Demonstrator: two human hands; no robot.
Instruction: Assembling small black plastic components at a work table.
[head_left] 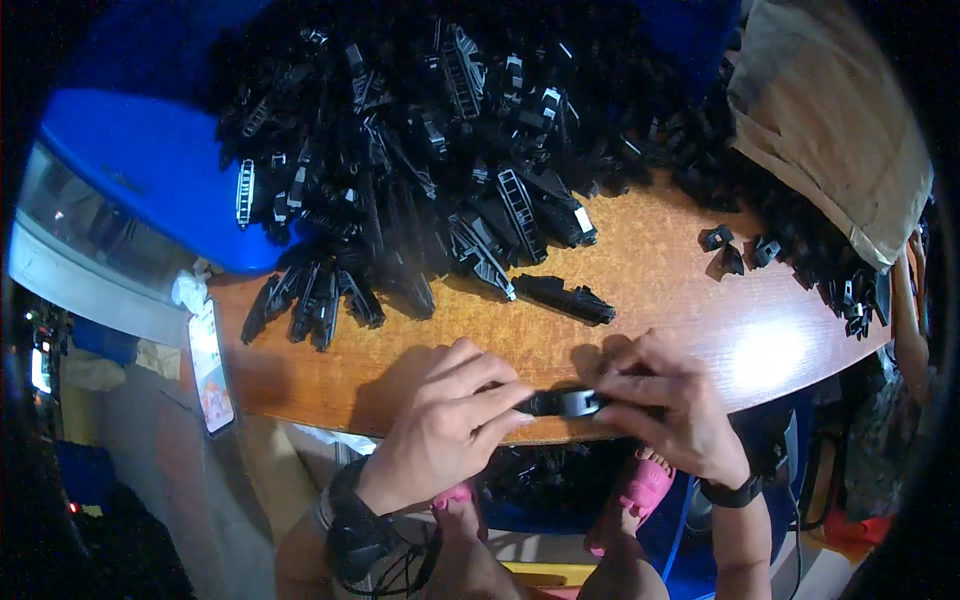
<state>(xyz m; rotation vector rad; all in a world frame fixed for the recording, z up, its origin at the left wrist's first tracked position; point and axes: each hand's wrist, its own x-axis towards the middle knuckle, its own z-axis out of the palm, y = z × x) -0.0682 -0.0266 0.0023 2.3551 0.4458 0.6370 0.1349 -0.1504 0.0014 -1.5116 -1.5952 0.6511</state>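
Note:
Close to the table's front edge, a narrow black plastic part (570,403) with a shiny pale reflection stretches between my two hands. My left hand (440,420) pinches its left end between thumb and fingers. On the other end are the thumb and fingertips of my right hand (665,400), a little blurred; they cover that end. Just beyond my hands lies a single long black plastic part (565,298), apart from my fingers. Behind it rises a big heap of similar black parts (400,170), some showing ladder-like ribs.
The wooden table (650,260) has a curved front edge. A blue plastic surface (130,160) lies left of the heap. Small black pieces (735,250) sit at the right, near a brown paper sack (830,120). A lit phone (210,370) is at the left edge.

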